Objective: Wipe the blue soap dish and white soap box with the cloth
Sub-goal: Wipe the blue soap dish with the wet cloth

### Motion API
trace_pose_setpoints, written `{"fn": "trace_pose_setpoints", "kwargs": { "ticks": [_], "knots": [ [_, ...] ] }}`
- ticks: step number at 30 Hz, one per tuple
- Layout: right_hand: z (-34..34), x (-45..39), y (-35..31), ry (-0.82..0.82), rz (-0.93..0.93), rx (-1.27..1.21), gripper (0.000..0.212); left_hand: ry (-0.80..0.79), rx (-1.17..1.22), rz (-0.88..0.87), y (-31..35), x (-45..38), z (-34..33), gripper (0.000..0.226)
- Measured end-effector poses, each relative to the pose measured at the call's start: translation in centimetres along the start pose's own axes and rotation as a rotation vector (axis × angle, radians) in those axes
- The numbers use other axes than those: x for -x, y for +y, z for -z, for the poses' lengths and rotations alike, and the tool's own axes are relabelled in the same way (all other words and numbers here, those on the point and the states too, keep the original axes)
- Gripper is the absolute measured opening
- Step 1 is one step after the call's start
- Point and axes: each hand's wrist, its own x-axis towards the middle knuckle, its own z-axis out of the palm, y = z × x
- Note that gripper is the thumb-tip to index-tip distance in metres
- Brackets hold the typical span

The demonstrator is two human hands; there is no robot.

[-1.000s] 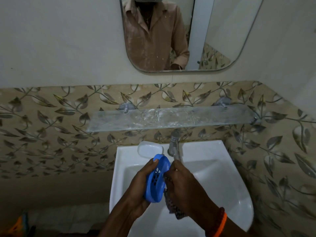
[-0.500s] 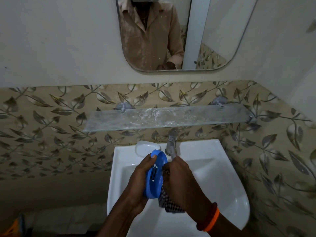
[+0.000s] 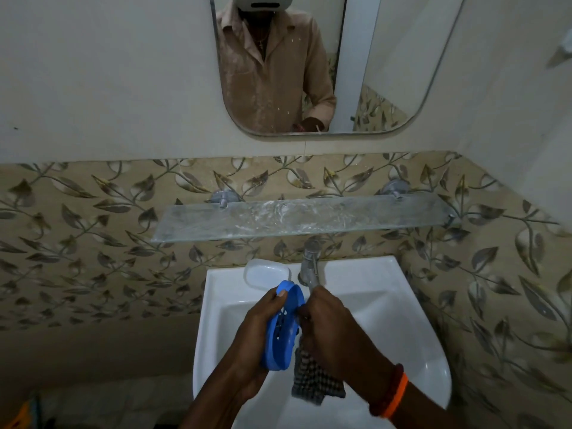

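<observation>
My left hand (image 3: pixel 258 332) grips the blue soap dish (image 3: pixel 283 328) on edge over the basin, its slotted face turned to the right. My right hand (image 3: pixel 332 329) holds a dark checked cloth (image 3: pixel 315 379) and presses it against that face; the cloth's loose end hangs below my fist. The white soap box (image 3: pixel 266 272) lies on the sink's back ledge, left of the tap, untouched.
The white sink (image 3: pixel 402 320) sits under a metal tap (image 3: pixel 309 264). A bare glass shelf (image 3: pixel 303 216) runs above it, with a mirror (image 3: pixel 325 63) higher up. Leaf-patterned tiles cover both walls; the right wall stands close.
My right hand has rubbed the cloth along the dish's face. The dish has tilted more edge-on while staying in my left hand.
</observation>
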Motion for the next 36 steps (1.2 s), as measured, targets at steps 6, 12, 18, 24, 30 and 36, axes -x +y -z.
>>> {"fn": "trace_pose_setpoints", "kwargs": {
  "ticks": [6,12,18,24,30,36],
  "knots": [
    [1.0,0.0,0.0,0.011,0.169,0.225,0.014,0.007,-0.022,0.062,0.8,-0.2,0.3,0.039],
    [-0.2,0.7,0.3,-0.002,0.184,-0.147,0.009,-0.012,0.027,0.091,0.8,-0.4,0.6,0.041],
    [0.9,-0.5,1.3,0.090,0.131,0.048,0.009,-0.021,0.047,0.146,0.5,-0.7,0.6,0.049],
    [0.5,0.0,1.0,0.129,0.154,-0.079,0.019,0.031,0.078,0.127,0.3,-0.8,0.5,0.040],
    [-0.9,2.0,-0.3,0.077,0.067,-0.293,0.010,0.040,0.153,0.129,1.1,-1.3,0.4,0.047],
    [0.6,-0.2,1.7,0.163,0.048,-0.126,0.013,-0.009,0.176,0.097,0.1,-0.7,-0.4,0.043]
  ]
}}
